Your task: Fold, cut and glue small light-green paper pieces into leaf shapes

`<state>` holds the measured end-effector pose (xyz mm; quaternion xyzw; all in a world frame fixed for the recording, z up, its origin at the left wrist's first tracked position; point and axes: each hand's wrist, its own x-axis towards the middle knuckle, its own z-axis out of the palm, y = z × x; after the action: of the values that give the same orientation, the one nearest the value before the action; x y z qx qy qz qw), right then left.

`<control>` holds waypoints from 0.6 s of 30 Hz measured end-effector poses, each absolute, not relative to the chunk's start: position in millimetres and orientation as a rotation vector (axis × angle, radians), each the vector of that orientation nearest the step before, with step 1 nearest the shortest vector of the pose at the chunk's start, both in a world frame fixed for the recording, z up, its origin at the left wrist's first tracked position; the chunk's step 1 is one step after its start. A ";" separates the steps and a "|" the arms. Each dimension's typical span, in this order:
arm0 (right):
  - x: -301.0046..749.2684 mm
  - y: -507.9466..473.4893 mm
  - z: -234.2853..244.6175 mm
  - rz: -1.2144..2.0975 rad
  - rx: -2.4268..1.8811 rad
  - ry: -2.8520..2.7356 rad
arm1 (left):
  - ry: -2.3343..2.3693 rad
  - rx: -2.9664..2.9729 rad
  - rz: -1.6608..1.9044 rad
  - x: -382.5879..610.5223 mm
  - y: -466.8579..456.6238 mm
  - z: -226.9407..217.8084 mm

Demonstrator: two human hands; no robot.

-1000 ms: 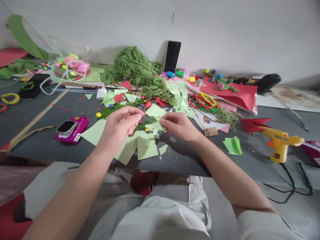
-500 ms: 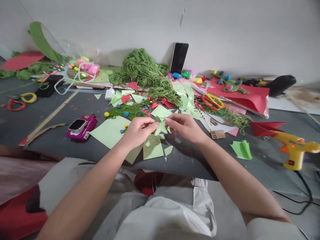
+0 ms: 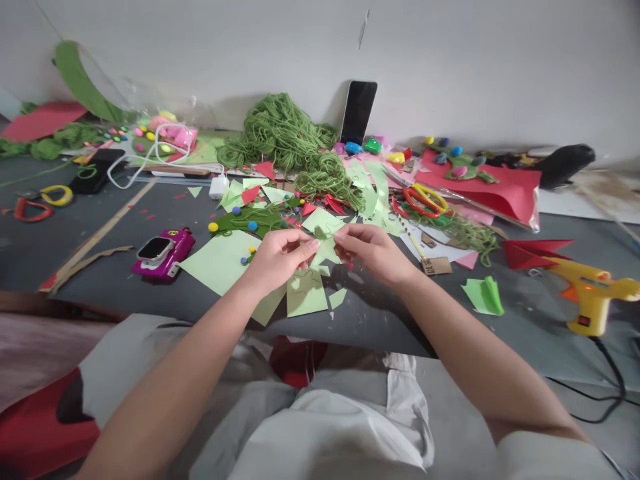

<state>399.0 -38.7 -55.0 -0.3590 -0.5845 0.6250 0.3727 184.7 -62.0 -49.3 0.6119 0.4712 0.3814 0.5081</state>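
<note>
Between my hands is a small light green paper star (image 3: 327, 251). My left hand (image 3: 280, 261) pinches its left side between thumb and fingers. On the opposite side my right hand (image 3: 374, 255) is closed on it, the thumb and forefinger at its edge. Below lies a square of green paper (image 3: 307, 301) with a drawn outline. A larger pale green sheet (image 3: 213, 263) is partly under my left hand. Behind my hands is dark green felt (image 3: 273, 223) with coloured pompoms.
Green yarn (image 3: 280, 137) is heaped at the back, near a phone (image 3: 359, 112) against the wall. Scissors (image 3: 425, 201) lie right of the paper scraps. A yellow glue gun (image 3: 590, 297) stands far right; a purple case with a watch (image 3: 163, 257) lies left.
My hands stay almost in place around the paper star, with slight finger movement. The star appears turned or tilted a little.
</note>
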 end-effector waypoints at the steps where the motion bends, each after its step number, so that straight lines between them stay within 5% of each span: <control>1: 398.5 -39.5 -53.9 1.557 -0.935 -1.552 | 1.158 1.476 0.928 184.3 -61.4 -51.6; 18: 396.2 -42.9 -53.2 1.476 -1.028 -1.659 | 1.151 1.519 0.926 186.4 -60.3 -54.5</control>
<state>396.2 -42.9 -53.2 -0.3950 -0.6373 0.5673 0.3404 186.4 -60.3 -54.5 0.6251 0.4737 0.3811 0.4894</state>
